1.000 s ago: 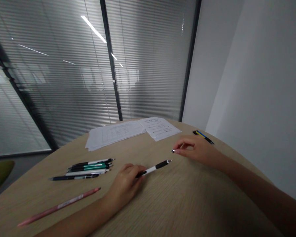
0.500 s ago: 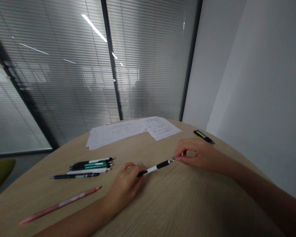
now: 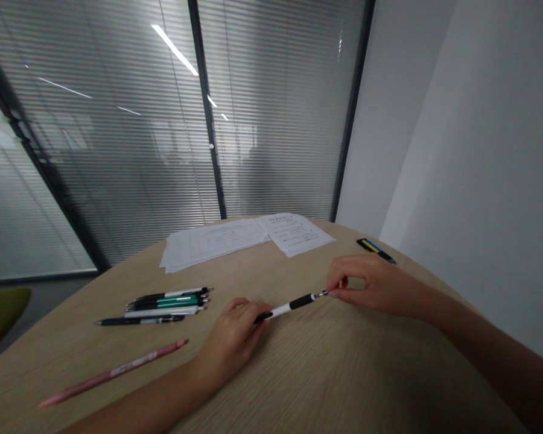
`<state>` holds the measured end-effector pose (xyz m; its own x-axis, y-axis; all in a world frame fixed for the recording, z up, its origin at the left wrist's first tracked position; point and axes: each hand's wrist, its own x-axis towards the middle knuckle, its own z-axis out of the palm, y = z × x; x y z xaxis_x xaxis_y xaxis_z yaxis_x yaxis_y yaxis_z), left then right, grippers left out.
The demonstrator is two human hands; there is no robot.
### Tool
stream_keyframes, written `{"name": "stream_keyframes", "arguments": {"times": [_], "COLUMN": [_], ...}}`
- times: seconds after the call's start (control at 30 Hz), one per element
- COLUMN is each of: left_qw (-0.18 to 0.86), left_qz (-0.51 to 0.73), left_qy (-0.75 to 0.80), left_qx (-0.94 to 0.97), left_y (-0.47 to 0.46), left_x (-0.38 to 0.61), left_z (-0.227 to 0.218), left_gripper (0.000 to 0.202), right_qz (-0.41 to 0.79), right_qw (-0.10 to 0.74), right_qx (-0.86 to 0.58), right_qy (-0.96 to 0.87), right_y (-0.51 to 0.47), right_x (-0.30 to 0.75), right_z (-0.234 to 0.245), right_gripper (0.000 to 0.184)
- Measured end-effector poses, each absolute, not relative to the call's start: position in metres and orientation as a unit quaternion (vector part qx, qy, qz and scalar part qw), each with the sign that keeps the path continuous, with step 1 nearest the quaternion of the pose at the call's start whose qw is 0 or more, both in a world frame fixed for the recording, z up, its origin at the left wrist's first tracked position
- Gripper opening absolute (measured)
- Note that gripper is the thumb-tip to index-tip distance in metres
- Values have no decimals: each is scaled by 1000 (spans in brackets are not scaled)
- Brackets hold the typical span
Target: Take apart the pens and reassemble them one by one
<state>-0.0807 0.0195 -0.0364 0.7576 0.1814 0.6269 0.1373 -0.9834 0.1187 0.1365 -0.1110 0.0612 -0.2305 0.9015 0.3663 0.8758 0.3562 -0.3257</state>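
Clock centred on the held pen. White-and-black pen [image 3: 280,310] sits mid-table, slanted, nib end pointing between 2 and 3 o'clock, rear end between 8 and 9. Left hand [image 3: 235,328] at the rear end, fingers closed, pinching the pen; barrel and dark grip stick out uncovered. Right hand [image 3: 371,283] between 2 and 3 o'clock, thumb and fingertip pinched narrow on a small metal piece [image 3: 325,292] right at the nib end. Too small to tell whether the piece is around the nib or only meeting it.

Pen cluster at 9 o'clock, well apart from the held pen, lying side by side: black-and-white pen [image 3: 176,295] farthest from the person, then green pen [image 3: 176,303], white pen [image 3: 163,312], dark pen [image 3: 138,321] nearest. Pink pen [image 3: 113,374] lies alone between 8 and 9 o'clock, slanted, near the left forearm. Dark pens [image 3: 375,250] with yellow and blue parts at 2 o'clock, just past the right hand; exact count unclear.

Paper stack [image 3: 217,241] between 10 and 11 o'clock, printed sheet [image 3: 296,234] at 12, edges meeting, text unreadable. Wooden table [image 3: 298,374] under everything. Green chair [image 3: 2,316] far out at 9, blinds [image 3: 276,120] at 12, pale wall [image 3: 479,150] at 2.
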Motion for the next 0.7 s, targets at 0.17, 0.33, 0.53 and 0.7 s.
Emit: {"name": "stream_keyframes", "arguments": {"times": [0.17, 0.33, 0.53, 0.7], "left_qw": [19, 14, 12, 12], "left_qz": [332, 335, 335, 338], "left_qy": [90, 87, 92, 88], "left_qx": [939, 938, 937, 937], "left_y": [20, 18, 17, 16], "left_x": [-81, -81, -81, -80], "left_z": [-36, -35, -34, -32], "left_gripper": [16, 16, 14, 16], "right_qz": [19, 16, 14, 22], "right_qw": [250, 266, 260, 256], "right_qx": [-579, -575, -596, -611], "right_qy": [-776, -774, -759, -749], "right_y": [-109, -107, -105, -106], "right_x": [132, 129, 132, 132], "right_z": [56, 52, 52, 54], "right_gripper": [8, 7, 6, 6]}}
